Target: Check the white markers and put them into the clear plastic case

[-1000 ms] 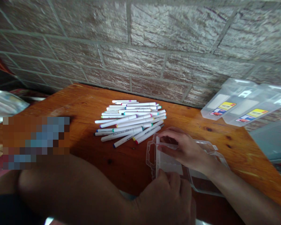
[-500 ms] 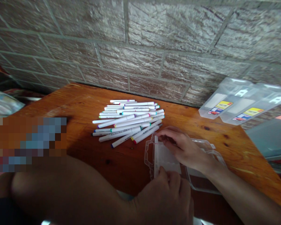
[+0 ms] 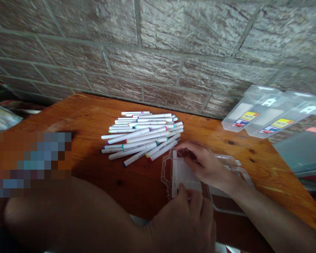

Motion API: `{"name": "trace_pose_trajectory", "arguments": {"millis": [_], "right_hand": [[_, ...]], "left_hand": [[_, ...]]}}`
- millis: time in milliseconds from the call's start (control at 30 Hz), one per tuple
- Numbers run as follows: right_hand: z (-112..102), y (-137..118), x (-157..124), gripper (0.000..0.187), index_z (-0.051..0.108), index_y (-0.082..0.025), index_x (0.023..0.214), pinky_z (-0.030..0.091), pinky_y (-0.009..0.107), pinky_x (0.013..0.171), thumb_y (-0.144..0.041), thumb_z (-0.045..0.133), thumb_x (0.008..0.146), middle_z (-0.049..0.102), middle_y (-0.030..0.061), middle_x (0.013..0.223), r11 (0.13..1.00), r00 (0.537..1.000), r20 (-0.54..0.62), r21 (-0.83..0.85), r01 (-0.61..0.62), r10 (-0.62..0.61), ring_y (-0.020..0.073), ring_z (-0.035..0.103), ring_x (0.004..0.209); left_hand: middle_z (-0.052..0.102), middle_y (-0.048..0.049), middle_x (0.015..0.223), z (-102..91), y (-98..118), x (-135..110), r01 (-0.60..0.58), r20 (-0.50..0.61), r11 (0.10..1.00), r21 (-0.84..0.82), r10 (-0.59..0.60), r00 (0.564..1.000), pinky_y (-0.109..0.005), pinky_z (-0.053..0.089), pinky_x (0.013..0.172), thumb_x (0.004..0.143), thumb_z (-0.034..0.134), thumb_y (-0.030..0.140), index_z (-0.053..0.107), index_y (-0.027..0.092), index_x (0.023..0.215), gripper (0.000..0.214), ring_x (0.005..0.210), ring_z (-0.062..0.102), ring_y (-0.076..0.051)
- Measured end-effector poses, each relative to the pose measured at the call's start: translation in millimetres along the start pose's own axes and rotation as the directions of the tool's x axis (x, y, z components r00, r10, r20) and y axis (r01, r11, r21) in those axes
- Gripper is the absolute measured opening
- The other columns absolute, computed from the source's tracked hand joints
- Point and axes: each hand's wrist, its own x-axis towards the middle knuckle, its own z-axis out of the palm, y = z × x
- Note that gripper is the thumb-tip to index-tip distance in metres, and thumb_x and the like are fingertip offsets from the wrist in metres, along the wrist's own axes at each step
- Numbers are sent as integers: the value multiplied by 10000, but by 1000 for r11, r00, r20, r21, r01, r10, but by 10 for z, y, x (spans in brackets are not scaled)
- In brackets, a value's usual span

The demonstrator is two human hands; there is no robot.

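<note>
- Your right hand (image 3: 209,168) reaches over the clear plastic case (image 3: 191,174), fingers partly curled with a gap to the thumb; you can't tell whether it grips anything.
- Your left hand (image 3: 185,218) sits at the near side of the case, fingers bent in; its hold is hidden from you.
- 1 white marker (image 3: 174,174) lies along the case's left side, between your 2 hands.
- To the far left of the case, you have a loose pile of markers (image 3: 140,133) on the wooden table (image 3: 81,116).
- At the far right, 2 translucent boxes (image 3: 263,114) stand by the wall (image 3: 158,66).
</note>
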Motion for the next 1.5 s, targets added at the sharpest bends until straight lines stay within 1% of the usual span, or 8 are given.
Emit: {"name": "trace_pose_trajectory", "arguments": {"millis": [300,433,533,633,767,833,1133,1500], "right_hand": [[-51,35,16,263,683,-221,1080,558,362,819,-114,515,909,751,53,993,997,997,-22,-3,-77,77,228,717,928],[-109,59,11,222,687,-235,1074,574,359,821,-172,564,900,772,54,1013,996,997,-31,43,-73,74,242,734,934],[-219,63,30,180,714,-222,953,575,373,821,-153,633,809,783,79,960,999,997,-71,-29,-40,38,271,735,897],[-375,84,72,175,730,-204,980,586,393,821,-211,587,879,796,84,982,994,981,-185,-76,-74,59,266,753,900],[-588,182,131,184,744,-202,969,603,366,808,-277,589,905,814,74,950,994,941,-328,-40,-103,84,230,773,870],[-672,240,142,208,736,-191,923,596,335,761,-301,559,924,813,78,911,994,925,-375,-67,-86,55,217,771,818],[-736,400,79,467,488,-224,535,338,295,529,-430,562,948,521,-5,493,976,906,-423,-200,-80,-12,142,462,479],[-674,447,65,546,334,-234,529,257,320,499,-457,472,1008,392,-25,468,935,924,-362,-355,-11,-126,122,346,432]], "left_hand": [[625,-97,780,-105,-135,106,-50,84,997,-61,55,995,-373,438,562,952,558,238,667,152,793,211,680,584,-242],[683,-115,847,-193,-438,335,-112,103,978,-176,132,986,-366,431,592,870,639,126,720,141,872,83,805,649,-262],[706,-86,845,-173,-902,570,8,109,948,-317,28,994,-328,398,585,956,603,264,720,155,821,209,721,641,-197],[690,-35,798,-62,-1461,668,117,13,906,-408,-122,992,-279,388,646,965,593,269,698,162,797,226,739,624,-153],[632,7,668,188,-2016,479,427,-33,776,-464,-497,867,-251,345,613,973,556,321,672,158,724,319,637,551,-121],[615,7,641,306,-2151,331,459,-25,767,-448,-524,851,-250,339,607,972,547,335,664,154,702,346,623,538,-124],[697,-17,736,460,-2382,3,475,66,774,-419,-496,866,-237,386,644,948,573,342,729,159,786,290,669,589,-132],[735,-35,795,448,-2500,-98,507,96,749,-426,-520,849,-232,416,652,904,609,318,753,156,839,226,712,632,-144]]}}
